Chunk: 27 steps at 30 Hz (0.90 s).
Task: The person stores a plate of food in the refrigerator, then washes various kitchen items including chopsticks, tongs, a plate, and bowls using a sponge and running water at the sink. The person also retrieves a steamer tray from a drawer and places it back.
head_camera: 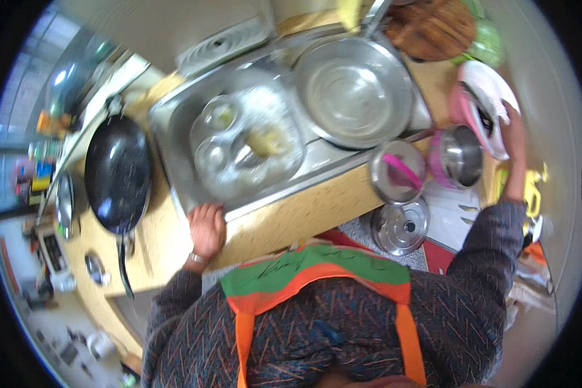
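Observation:
My left hand [207, 231] rests on the front rim of the stainless steel sink [271, 203], near its left corner, holding nothing. Soapy water fills a basin in the sink, with glasses [220, 114] and a yellowish thing [270, 140] in it. Far to the right, my right hand [513, 127] touches the edge of a tilted white plate or lid [495, 89] over a pink container [460, 106]; whether the fingers grip it is unclear. A steel pot with a pink outside [458, 156] stands just left of that hand. A wide steel bowl [359, 92] sits on the drainboard.
A black frying pan [118, 174] lies left of the sink. Right of the sink are a pot with a pink-handled utensil [397, 169], a steel lid [401, 228], a round wooden board [436, 29] and a yellow bottle [532, 191]. Green items stand behind the board.

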Available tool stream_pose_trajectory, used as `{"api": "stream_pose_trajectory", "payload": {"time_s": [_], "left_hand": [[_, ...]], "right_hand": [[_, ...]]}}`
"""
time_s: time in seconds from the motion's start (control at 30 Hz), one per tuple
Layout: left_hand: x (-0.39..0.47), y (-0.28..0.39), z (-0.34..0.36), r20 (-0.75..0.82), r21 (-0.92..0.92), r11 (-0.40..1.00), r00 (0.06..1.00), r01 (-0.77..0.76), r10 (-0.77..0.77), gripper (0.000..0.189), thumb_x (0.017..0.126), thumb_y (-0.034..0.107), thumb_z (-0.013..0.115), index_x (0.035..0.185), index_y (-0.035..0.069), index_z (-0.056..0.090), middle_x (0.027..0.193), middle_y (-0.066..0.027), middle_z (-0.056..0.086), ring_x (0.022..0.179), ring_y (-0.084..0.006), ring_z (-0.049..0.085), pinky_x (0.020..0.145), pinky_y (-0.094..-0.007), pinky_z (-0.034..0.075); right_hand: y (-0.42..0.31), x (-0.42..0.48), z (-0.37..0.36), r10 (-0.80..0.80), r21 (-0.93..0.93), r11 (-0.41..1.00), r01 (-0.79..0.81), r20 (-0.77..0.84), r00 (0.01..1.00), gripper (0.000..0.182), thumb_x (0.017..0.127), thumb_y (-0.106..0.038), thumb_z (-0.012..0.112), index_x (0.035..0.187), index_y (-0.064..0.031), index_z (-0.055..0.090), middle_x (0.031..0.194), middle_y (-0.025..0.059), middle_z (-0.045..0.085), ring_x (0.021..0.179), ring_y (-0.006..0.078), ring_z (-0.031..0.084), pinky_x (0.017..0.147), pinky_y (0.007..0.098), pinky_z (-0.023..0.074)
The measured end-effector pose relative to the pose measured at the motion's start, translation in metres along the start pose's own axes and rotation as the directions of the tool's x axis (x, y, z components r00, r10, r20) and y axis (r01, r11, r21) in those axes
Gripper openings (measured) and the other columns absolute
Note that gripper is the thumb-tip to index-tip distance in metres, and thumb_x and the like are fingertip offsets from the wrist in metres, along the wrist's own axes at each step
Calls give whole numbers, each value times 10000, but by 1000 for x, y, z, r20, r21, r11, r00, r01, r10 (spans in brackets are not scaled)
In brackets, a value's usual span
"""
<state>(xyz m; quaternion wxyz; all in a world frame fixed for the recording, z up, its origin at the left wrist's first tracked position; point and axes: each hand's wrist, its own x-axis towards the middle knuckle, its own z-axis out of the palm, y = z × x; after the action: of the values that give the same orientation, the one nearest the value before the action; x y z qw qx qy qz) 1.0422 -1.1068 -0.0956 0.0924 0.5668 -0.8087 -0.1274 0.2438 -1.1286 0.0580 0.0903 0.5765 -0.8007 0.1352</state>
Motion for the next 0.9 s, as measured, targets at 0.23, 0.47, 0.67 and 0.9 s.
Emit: {"api": "stream_pose_trajectory", "payload": {"time_s": [0.23,0.47,0.67,0.9], "left_hand": [[-16,-17,-5,7,-89,996,1000,-24,25,237,963,219,541,1084,67,676,1039,-101,670,1059,-294,579,985,-435,357],[36,-33,-17,127,-173,978,982,-119,142,400,914,199,628,1288,73,561,1239,-159,593,1117,-338,565,970,-452,426],[113,-13,9,-68,3,910,907,-415,415,505,861,197,677,1328,64,537,1343,-156,546,1198,-345,535,1019,-473,418],[179,-19,74,480,365,714,778,-597,405,261,879,273,613,1078,133,709,1104,-86,696,1213,-283,568,1046,-490,383]], "right_hand": [[-281,-63,-52,-430,556,821,127,457,779,350,920,-55,600,1265,0,610,1181,93,658,1106,184,608,958,317,475],[-419,-143,50,-823,587,567,578,367,434,328,857,-141,636,1167,-32,637,1037,167,657,997,365,627,876,460,497],[-450,-196,73,-834,623,537,569,292,468,240,821,-123,646,1042,-32,626,933,160,640,914,373,625,793,465,499],[-448,-190,77,-768,640,585,498,238,595,195,810,-136,653,976,-35,638,888,179,639,853,393,629,749,487,501]]}}
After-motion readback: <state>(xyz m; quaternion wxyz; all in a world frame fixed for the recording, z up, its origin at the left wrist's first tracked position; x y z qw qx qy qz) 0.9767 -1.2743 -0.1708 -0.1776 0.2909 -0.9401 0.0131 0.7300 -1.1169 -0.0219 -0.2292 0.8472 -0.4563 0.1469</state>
